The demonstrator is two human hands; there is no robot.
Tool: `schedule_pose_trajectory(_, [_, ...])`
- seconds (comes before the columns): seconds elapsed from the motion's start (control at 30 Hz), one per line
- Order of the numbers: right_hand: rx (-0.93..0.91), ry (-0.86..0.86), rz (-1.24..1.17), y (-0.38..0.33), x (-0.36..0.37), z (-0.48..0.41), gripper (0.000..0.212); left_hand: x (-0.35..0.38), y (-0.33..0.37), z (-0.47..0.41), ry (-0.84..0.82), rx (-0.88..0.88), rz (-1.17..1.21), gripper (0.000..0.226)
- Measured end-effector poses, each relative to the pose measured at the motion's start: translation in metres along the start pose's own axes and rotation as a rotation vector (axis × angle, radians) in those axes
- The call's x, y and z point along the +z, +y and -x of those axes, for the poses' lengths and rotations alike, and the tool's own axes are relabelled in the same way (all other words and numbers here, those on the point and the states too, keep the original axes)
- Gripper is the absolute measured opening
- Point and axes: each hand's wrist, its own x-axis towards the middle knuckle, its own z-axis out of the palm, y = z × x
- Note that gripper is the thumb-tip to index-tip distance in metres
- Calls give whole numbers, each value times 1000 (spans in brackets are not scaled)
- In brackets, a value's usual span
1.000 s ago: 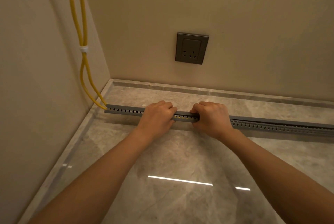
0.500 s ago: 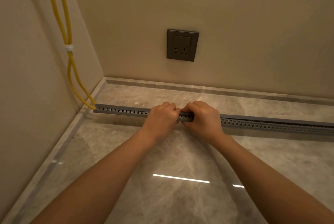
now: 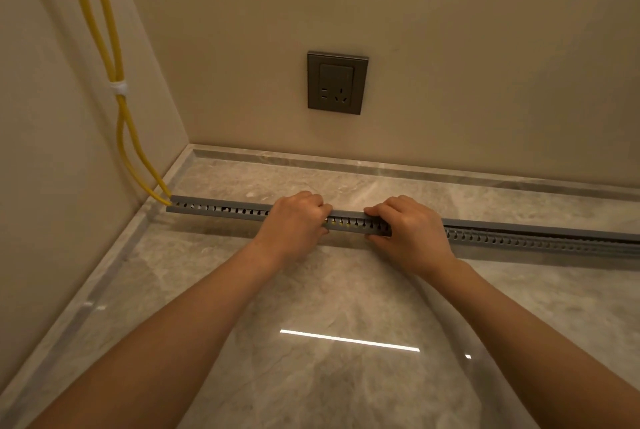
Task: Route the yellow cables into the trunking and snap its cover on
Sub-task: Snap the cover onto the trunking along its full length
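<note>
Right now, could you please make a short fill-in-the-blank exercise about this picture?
1. The cables are ____ in colour.
2. The tie around them is ____.
3. They enter the trunking at its ____ end.
4. The left hand and right hand grip it: ____ hands in all.
Missing words: yellow; white; left; two.
</note>
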Motion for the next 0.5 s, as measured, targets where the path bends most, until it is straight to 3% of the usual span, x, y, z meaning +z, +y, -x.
schedule_pose_trajectory(0.5, [2,-60,-12,6,0,-12,29,1,8,2,-3,-70,-35,29])
